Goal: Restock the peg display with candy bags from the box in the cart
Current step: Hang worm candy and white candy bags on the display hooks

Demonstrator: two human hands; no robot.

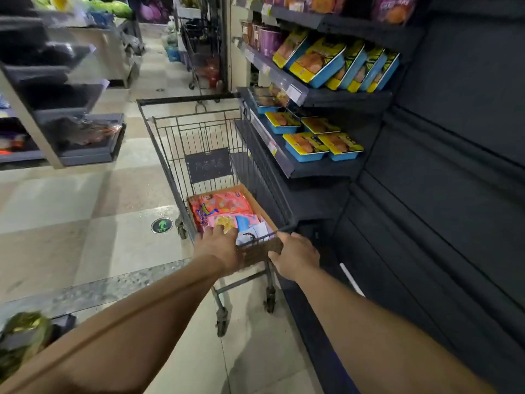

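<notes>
I see a wire shopping cart (199,143) standing in a store aisle, pulled up just beside a dark shelf unit (326,166) on my right. A brown cardboard box (262,207) sits in the near end of the cart's basket, and the candy bags (220,207) lie flat inside it: an orange-pink one on top toward the far side, a lighter pink one with a yellow and blue print nearer to me, and some white packets against the box's right wall. My left hand (217,245) reaches over the near wall of the box, its fingers bent down onto the pink bag; I cannot tell whether they actually pinch the bag or only press on it. My right hand (295,255) is curled around the near right corner of the box, thumb on the outer face of the cardboard and fingers wrapped over the rim beside the cart's wire edge. Both forearms stretch out from the bottom of the view. The shelves to the right carry yellow-and-blue trays (321,64) stacked at a slant on the upper level and lying flat on the level below. A round green arrow sticker (162,225) marks the tiled floor (85,223) left of the cart, and another shelf rack (56,109) stands across the aisle on the left.
</notes>
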